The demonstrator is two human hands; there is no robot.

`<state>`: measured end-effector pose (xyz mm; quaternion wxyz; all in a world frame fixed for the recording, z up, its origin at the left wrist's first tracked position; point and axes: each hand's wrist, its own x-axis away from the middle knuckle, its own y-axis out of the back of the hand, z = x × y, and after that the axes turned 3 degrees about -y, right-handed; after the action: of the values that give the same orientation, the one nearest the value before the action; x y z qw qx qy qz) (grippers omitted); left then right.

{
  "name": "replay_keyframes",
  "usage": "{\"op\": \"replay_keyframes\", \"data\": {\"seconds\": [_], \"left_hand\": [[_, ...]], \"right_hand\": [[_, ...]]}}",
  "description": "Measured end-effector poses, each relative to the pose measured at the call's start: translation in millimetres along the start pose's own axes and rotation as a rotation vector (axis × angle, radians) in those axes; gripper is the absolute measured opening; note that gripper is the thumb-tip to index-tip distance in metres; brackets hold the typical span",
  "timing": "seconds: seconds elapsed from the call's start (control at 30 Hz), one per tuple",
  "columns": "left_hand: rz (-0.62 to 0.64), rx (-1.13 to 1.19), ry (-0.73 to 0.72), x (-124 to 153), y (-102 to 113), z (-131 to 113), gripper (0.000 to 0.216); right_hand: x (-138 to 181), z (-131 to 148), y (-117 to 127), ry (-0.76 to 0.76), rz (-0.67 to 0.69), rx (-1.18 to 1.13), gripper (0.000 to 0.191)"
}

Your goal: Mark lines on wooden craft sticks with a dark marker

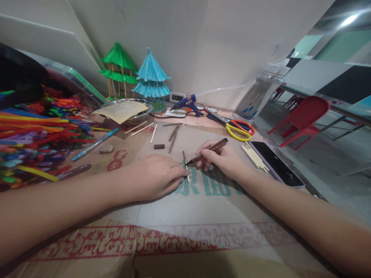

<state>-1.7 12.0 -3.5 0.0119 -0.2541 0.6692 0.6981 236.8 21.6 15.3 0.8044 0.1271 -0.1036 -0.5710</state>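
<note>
My right hand point(220, 156) grips a brown marker point(211, 150), uncapped, with its dark tip touching a thin wooden stick point(188, 178). The stick's far part is coloured brown and its near end is pale. My left hand point(162, 173) presses the stick down with its fingertips, fingers closed together. Beyond my hands, several brown sticks point(173, 135) lie loosely, beside the marker's brown cap point(159, 146). A few pale sticks point(153, 133) lie to their left. More pale sticks point(255, 156) sit in a bundle right of my right hand.
At left are many colourful pipe cleaners point(34, 135) and a blue pen point(95, 144). Farther back stand a green pagoda model point(118, 58), a blue one point(152, 73), a silver dish point(149, 105) and a glue gun point(187, 103). Scissors point(239, 135), a phone point(275, 162) and a bottle point(255, 96) occupy the right.
</note>
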Motion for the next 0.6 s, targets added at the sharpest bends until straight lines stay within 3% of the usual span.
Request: {"op": "replay_keyframes", "data": {"seconds": [0.3,0.6], "left_hand": [[-0.075,-0.073,-0.131,3.7,-1.0,-0.5,0.023],[-0.049,-0.051,-0.112,3.2,1.1,-0.6,0.023]], "right_hand": [[0.6,-0.7,0.2,0.001,0.006,-0.004,0.022],[-0.8,-2.3,-0.5,-0.006,-0.049,-0.015,0.024]]}}
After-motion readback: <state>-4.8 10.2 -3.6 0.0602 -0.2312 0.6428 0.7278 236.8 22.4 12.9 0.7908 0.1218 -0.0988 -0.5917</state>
